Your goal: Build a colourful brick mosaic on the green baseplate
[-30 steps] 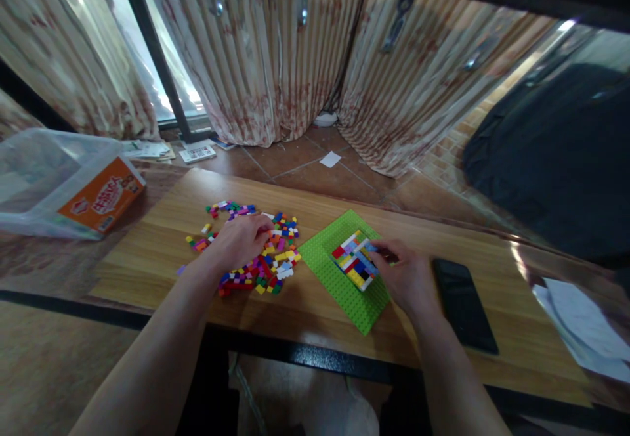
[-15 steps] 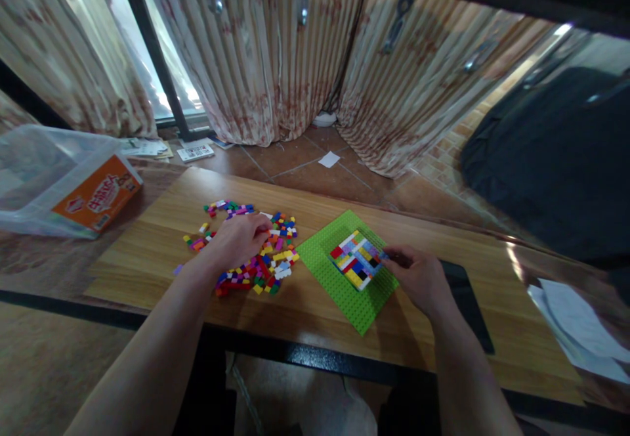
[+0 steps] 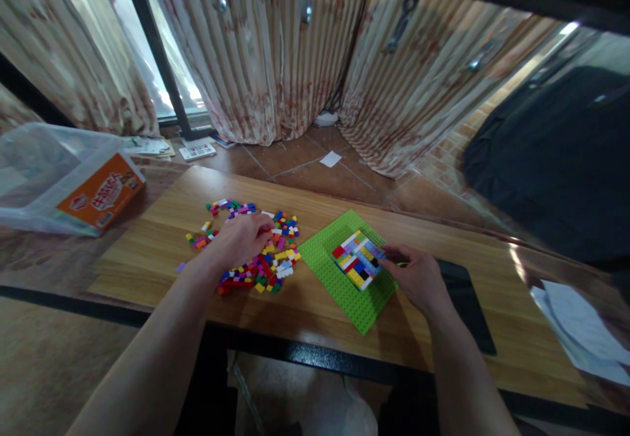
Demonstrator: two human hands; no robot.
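My left hand (image 3: 249,238) rests over a spread pile of small coloured toy bricks (image 3: 256,268), fingers curled and closed; whatever they pinch is hidden. To the right lies a green baseplate (image 3: 352,305), turned diagonally. A flat rectangular block of multicoloured bricks (image 3: 357,259) is built on it, with red, white, yellow, blue, black and light blue pieces. My right hand (image 3: 408,272) is at the right corner of this block. Its thumb and index finger are bent towards each other at the block's edge, and anything between the tips is too small to make out.
A black phone (image 3: 467,305) lies right of the baseplate, partly behind my right forearm. Papers (image 3: 581,324) lie at the table's right end. A clear plastic bin (image 3: 63,180) with an orange label stands to the left. Curtains (image 3: 275,62) hang beyond the wooden table (image 3: 162,226).
My right hand has moved from the top of the brick block to its right corner, uncovering more of it and covering part of the phone. The left hand stays over the pile.
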